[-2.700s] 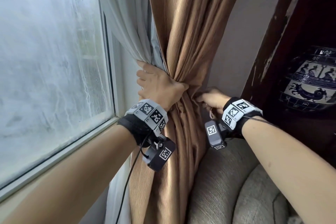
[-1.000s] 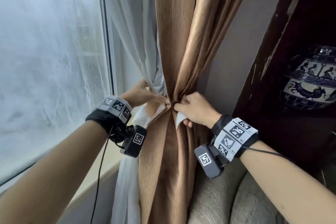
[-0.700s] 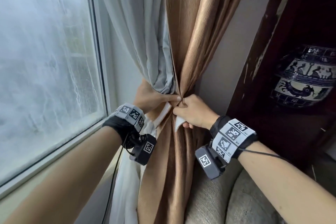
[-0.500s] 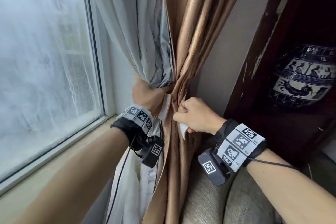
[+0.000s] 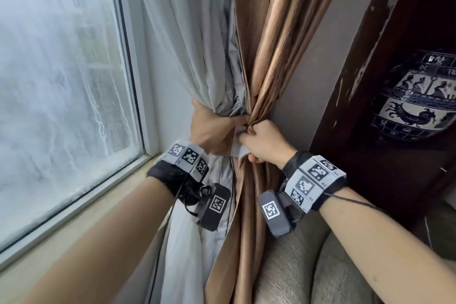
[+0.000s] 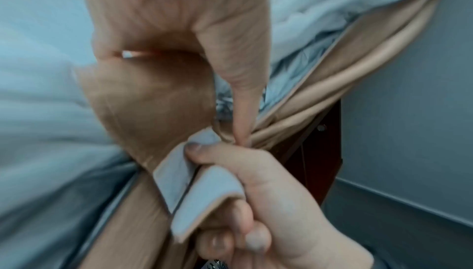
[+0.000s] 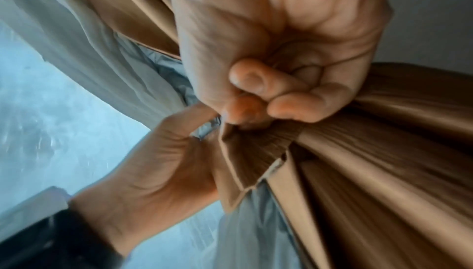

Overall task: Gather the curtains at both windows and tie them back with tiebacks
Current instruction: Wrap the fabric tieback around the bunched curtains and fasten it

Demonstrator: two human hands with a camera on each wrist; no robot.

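Window [image 5: 61, 81] at left, glass fogged, pale sill [image 5: 81, 219] below; dark wooden cabinet [image 5: 385, 96] at right, with a blue-and-white painted vase [image 5: 417, 96] in it; grey upholstered cushion [image 5: 301, 261] at lower right. Brown curtain [image 5: 266, 39] and white sheer curtain [image 5: 187, 32] hanging between window and cabinet, gathered together into one waist at mid-height, spreading again below. Left hand [image 5: 209, 131] [image 6: 179, 36] [image 7: 158, 164] on the window side of the waist, fingers [image 5: 237, 119] curled round the bunched fabric, thumb and forefinger pinching at the knot. Right hand [image 5: 264, 142] [image 6: 258, 196] [image 7: 276, 36] on the cabinet side, touching the left at the waist, fingers [image 6: 217, 154] closed on the tieback [image 6: 184, 188] [image 5: 238, 150] [image 7: 245, 156]. Tieback: brown band with a pale grey lining, wrapped about the gathered waist, its two ends lying folded side by side under the right thumb; whether fastened, cannot tell. Black straps with square printed markers on both wrists.
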